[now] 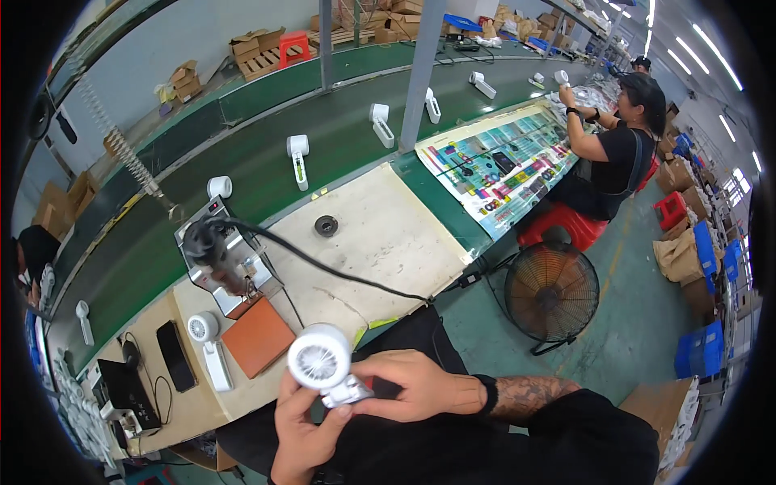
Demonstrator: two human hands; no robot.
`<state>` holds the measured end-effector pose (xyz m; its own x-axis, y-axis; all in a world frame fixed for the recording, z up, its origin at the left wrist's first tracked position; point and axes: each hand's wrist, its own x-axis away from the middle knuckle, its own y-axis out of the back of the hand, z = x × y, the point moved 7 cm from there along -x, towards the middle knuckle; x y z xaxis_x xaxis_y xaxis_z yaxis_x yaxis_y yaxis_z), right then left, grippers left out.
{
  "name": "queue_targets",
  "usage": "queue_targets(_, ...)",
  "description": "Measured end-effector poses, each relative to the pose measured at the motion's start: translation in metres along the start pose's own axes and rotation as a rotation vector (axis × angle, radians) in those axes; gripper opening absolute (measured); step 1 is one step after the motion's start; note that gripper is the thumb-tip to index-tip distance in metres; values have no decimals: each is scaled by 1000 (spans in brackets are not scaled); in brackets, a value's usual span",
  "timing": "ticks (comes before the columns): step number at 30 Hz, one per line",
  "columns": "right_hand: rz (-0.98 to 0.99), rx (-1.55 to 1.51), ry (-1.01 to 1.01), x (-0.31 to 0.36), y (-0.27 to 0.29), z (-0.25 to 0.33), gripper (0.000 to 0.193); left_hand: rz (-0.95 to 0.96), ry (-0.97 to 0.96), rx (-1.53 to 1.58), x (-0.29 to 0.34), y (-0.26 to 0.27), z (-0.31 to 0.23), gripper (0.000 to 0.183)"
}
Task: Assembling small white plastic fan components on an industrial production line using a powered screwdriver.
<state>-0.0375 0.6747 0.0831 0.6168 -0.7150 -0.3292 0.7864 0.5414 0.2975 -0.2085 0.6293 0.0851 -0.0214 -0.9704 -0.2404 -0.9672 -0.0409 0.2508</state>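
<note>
A white handheld fan (319,357), its round grille facing up, is held between my two hands over the bench's front edge. My left hand (307,430) closes round it from below and the left, thumb near the neck. From the right, my right hand (420,388) grips the folded-looking handle part, fingers bent round it. The handle's lower end is partly hidden by my fingers. Beside them on the bench lies a second white handheld fan (215,360), next to a flat brown-orange pad (259,338).
A metal bench device (230,271) with a black cable (339,276) stands behind the pad. A phone (175,356) lies to the left. Several white fans ride a green conveyor (250,174). A floor fan (552,291) and a seated co-worker (618,145) are on the right.
</note>
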Motion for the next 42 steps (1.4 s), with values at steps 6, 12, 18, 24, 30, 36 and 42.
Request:
queue_targets(6, -222, 187, -27, 34, 62, 3, 40, 88, 18, 3, -20, -18, 12, 60)
queue_targets(12, -801, 378, -236, 28, 259, -75, 25, -634, 288, 12, 24, 142, 96, 20)
queue_targets(18, -497, 1305, -517, 6, 413, -243, 41, -765, 364, -76, -14, 254, 143, 19)
queue_targets(24, -707, 1519, -596, -11, 509, -276, 44, -508, 344, -249, -156, 277, 193, 26)
queue_targets(30, -832, 787, -253, -19, 431, -171, 27, -307, 449, -428, -267, 304, 263, 48)
queue_targets(36, -846, 1031, -334, 151, 321, -56, 30, -86, 543, -825, -326, 264, 272, 87)
queue_targets(42, -145, 639, -579, 105, 89, -21, 23, -226, 470, -834, -324, 288, 296, 44)
